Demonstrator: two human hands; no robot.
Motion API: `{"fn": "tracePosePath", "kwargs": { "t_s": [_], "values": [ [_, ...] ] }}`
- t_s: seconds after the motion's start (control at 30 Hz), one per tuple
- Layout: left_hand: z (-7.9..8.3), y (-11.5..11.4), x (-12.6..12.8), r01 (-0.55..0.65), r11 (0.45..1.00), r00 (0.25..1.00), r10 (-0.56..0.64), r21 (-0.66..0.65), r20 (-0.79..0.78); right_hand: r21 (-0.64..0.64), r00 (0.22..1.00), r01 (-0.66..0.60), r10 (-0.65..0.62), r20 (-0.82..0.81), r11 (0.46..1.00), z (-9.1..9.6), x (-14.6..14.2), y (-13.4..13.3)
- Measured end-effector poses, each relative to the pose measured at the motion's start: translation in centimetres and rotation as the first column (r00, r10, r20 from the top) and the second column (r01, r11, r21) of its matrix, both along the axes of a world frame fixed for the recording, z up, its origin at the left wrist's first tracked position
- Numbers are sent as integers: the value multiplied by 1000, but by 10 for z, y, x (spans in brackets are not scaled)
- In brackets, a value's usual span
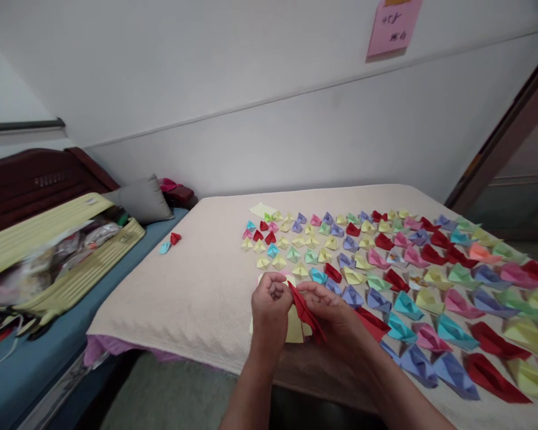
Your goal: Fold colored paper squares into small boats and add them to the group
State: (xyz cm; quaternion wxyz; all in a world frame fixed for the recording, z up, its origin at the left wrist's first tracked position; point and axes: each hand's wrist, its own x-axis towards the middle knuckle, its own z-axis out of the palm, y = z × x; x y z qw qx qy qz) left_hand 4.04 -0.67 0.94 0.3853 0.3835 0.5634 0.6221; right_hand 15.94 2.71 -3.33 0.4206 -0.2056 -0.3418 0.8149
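A piece of red folded paper (303, 312) is held up between my two hands above the near edge of the bed. My right hand (329, 307) is closed on its right side, thumb and fingers wrapped along the fold. At its upper left tip, my left hand (272, 301) is closed in a pinch, with the other fingers curled in. Beneath the hands lie pale yellow paper sheets (295, 329), partly hidden by them. Just right of my right hand, a larger red paper piece (373, 323) lies partly covered by the wrist.
Rows of folded paper boats (407, 306) in several colours cover the right of the beige bedspread (197, 280). Small blue (164, 248) and red folded papers (175, 238) lie at left. An open yellow suitcase (116, 254) stands beyond, beside a grey pillow (143, 200).
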Motion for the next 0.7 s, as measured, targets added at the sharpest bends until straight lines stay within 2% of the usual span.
{"fn": "tracePosePath", "kwargs": {
  "t_s": [0.07, 0.23, 0.37, 0.7],
  "values": [
    [1, 0, 0, 19, 1000, 1000, -19, -9, 3, -10, 1000, 9, -9, 16, 1000, 2, 0, -1],
    [-2, 0, -5, 158, 987, 959, -146, -30, 242, -4, 997, -43, 43, 67, 999, 7, 1, -3],
    [-3, 0, -9, 183, 983, 923, -175, 10, 341, 32, 992, -78, 75, 103, 996, 5, 1, -3],
    [-6, -1, -11, 85, 996, 986, -86, 9, 142, 24, 989, -81, 78, 124, 996, 5, 4, -2]
  ]
}}
